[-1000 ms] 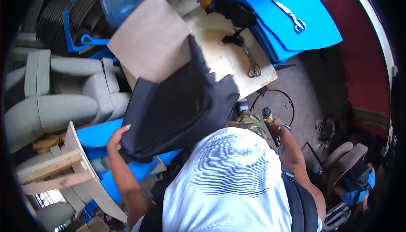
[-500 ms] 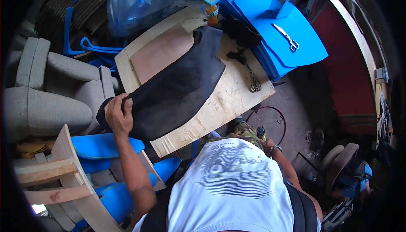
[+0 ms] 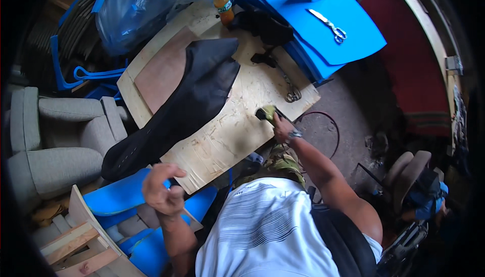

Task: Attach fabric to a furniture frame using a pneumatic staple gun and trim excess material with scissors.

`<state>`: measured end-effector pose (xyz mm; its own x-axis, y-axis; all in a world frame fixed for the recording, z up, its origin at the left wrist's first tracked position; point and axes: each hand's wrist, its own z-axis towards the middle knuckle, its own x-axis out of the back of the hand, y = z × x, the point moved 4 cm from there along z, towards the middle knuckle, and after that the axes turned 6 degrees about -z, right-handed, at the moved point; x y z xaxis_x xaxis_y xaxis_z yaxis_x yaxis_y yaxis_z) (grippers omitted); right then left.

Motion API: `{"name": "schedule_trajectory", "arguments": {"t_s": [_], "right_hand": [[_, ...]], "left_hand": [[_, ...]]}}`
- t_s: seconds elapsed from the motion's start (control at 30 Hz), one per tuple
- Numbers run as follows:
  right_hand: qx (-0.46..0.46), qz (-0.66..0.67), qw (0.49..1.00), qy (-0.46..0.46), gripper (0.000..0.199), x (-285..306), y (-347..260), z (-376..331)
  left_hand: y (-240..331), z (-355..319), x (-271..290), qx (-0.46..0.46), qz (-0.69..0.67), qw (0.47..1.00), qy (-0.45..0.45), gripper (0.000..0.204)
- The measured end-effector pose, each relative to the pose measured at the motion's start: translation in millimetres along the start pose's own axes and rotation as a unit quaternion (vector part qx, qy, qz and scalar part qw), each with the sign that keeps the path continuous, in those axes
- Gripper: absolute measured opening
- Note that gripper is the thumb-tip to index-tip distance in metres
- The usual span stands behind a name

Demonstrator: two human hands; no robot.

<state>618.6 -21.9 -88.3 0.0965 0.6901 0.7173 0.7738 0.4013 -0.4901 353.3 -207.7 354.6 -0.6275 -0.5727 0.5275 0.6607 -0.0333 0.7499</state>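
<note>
Left fingers (image 3: 168,170) have let go of the near end of the black cloth (image 3: 166,105) since half a second ago and drawn back toward the body; right fingers (image 3: 279,124) have swung up from beside the thigh, bringing the tool (image 3: 266,113) over the near right part of the counter (image 3: 217,138). Now the left ones are loosely curled and parted, with nothing seen in their hold; a small dark patch next to them is too unclear to name. The right ones are closed around the green and black tool, whose dark end points left.

Ahead of the left fingers, the cloth lies in a long, narrow strip slanting over the counter, its near end hanging past the edge just left of them. It overlaps a brown board (image 3: 164,67), farther ahead of those fingers.

Dark-handled shears (image 3: 292,92) lie on the counter just ahead of the right fingers, and beyond those a black bundle (image 3: 260,26) and an orange bottle (image 3: 223,10). Farther ahead and to their right, silver scissors (image 3: 329,26) rest on blue foam (image 3: 353,42). Right of the tool hand, a hose (image 3: 337,130) loops above the floor. Well left of the left fingers stands a grey armchair (image 3: 65,163).
</note>
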Motion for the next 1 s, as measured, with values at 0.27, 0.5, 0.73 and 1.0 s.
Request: {"name": "schedule_trajectory", "arguments": {"t_s": [0.27,0.5,0.73,1.0], "right_hand": [[0.033,0.030,0.990,0.134,0.036,52,-28,121],[-0.120,-0.181,0.976,-0.009,0.037,39,134,152],[-0.178,-0.077,0.981,0.014,0.034,69,169,159],[-0.170,0.227,0.948,-0.147,0.021,96,117,68]], "left_hand": [[-33,-63,-123,0.358,0.028,0.928,-0.101,0.020],[-31,-7,-200,0.347,-0.354,0.868,0.028,0.043],[-75,15,-295,0.461,-0.657,0.596,-0.021,0.068],[-49,-11,-252,0.338,-0.300,0.878,-0.160,0.037]]}}
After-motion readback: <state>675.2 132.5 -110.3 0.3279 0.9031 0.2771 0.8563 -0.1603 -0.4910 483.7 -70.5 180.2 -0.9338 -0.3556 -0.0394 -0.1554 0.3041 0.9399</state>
